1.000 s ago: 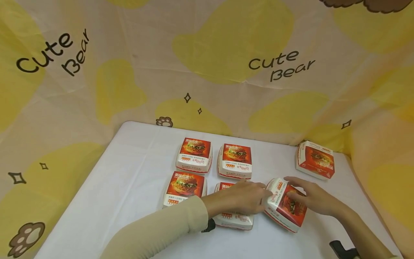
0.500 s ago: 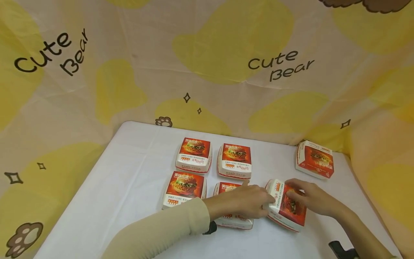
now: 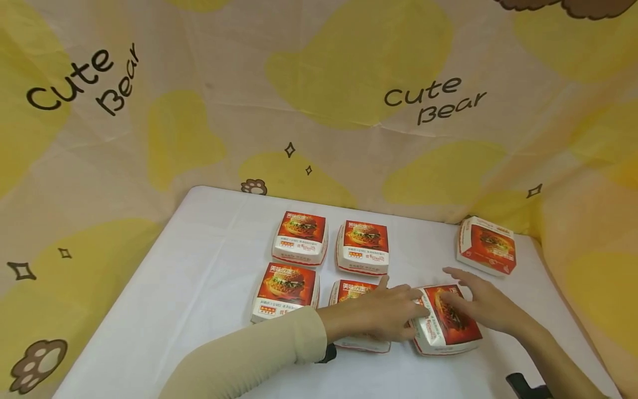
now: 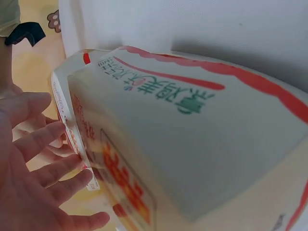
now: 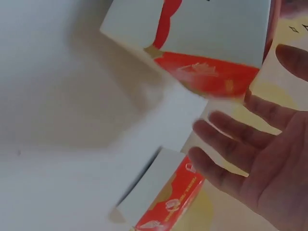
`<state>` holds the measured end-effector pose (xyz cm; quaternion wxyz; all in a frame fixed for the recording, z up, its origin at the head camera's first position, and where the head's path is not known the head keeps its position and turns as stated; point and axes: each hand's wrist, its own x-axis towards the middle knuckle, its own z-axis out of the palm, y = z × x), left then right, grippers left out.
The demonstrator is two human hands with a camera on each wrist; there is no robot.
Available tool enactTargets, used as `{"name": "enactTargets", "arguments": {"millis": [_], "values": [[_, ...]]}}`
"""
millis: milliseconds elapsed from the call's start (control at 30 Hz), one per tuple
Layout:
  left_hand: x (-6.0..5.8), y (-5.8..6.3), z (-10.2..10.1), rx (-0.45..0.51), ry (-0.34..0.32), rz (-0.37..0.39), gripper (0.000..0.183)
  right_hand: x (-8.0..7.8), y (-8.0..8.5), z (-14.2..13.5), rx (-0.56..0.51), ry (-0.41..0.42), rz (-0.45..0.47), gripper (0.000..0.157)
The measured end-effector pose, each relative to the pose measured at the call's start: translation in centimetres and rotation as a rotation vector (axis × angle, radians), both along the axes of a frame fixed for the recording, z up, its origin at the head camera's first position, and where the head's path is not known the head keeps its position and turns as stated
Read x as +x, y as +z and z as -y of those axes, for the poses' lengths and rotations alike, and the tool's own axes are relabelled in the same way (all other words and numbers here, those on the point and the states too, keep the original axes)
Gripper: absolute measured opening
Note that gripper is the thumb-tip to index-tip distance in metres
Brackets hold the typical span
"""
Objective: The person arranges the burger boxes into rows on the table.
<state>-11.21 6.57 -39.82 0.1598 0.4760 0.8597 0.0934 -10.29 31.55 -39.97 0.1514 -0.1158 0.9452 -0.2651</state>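
A hamburger box (image 3: 456,327), red and white with a burger picture, lies at an angle between both hands at the front right of the table. From its left side, the left hand (image 3: 391,313) reaches over a second hamburger box (image 3: 351,288) and touches the first with its fingertips. Spread, mostly straight fingers show on the left hand (image 4: 33,163) in the left wrist view. The right hand (image 3: 490,302) is at the box's right side, thumb over the lid. In the right wrist view, a finger of the right hand (image 5: 269,149) meets the box's corner (image 5: 207,74).
Two hamburger boxes (image 3: 299,238) (image 3: 363,246) stand in a row behind, and another box (image 3: 284,288) stands at front left. A further box (image 3: 485,246) lies turned at the far right corner. A patterned cloth (image 3: 324,83) hangs around the white table (image 3: 164,288).
The box between the hands has turned counter-clockwise and shifted slightly right. The left hand has moved a little to the right, and the right hand's fingers have lifted away from the lid's far edge.
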Motion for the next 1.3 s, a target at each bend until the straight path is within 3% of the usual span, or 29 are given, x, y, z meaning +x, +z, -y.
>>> {"name": "enactTargets", "arguments": {"millis": [67,233,500,700,833,1000,1300], "values": [[0.1,0.0,0.0,0.020,-0.005,-0.006,0.044,0.0,0.1,-0.3,0.008,-0.027,0.046,0.067],[-0.1,0.1,-0.2,0.052,0.002,0.034,0.047,-0.2,-0.3,-0.5,-0.094,0.028,0.138,0.067],[-0.1,0.1,-0.6,-0.004,-0.039,0.085,0.049,0.0,-0.7,0.0,-0.179,0.176,0.097,0.056],[0.2,-0.2,-0.8,-0.028,-0.060,0.092,0.054,0.1,-0.6,-0.5,-0.127,0.116,0.092,0.056],[0.3,-0.3,-0.8,-0.018,-0.073,0.082,0.054,0.3,-0.5,-1.1,-0.085,0.089,0.079,0.047],[0.5,-0.2,-1.0,-0.013,-0.074,0.090,0.050,0.4,-0.4,-1.4,-0.090,0.120,0.084,0.036],[1.0,-0.1,-1.1,0.002,-0.150,0.053,0.047,0.3,-0.3,-1.5,-0.099,0.202,0.076,0.036]]}}
